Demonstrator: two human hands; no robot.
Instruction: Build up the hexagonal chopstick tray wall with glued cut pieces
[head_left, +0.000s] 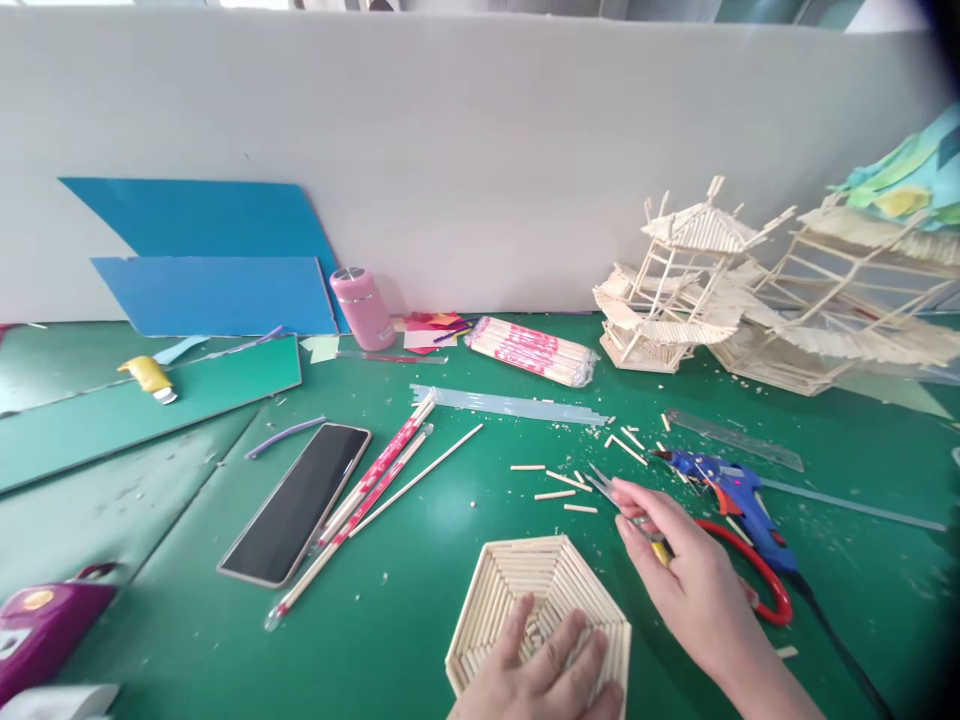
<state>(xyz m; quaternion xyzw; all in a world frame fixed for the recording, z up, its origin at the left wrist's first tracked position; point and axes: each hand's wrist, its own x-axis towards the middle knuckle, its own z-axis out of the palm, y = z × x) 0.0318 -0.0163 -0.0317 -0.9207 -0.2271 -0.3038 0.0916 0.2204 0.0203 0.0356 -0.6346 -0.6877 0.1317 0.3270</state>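
My left hand [544,672] lies with spread fingers on a hexagonal panel [480,620] built of pale wooden sticks in nested rings, near the table's front edge. To its right, my right hand [679,575] is closed around red-handled scissors [780,590]. Their metal blades point up and left toward short cut stick pieces [555,494]. The palm and fingers hide the middle of the scissors. Just beyond that hand rests a blue glue gun [724,480] with a clear glue stick [847,503] in its back end.
A phone [296,505] and wrapped stick bundles [375,480] lie left of centre. Behind are glue sticks [514,404], a stick pack [532,350] and a pink bottle [363,310]. Stick-built pavilion models [675,290] stand back right. A yellow cutter [148,377] lies on a green board [225,395].
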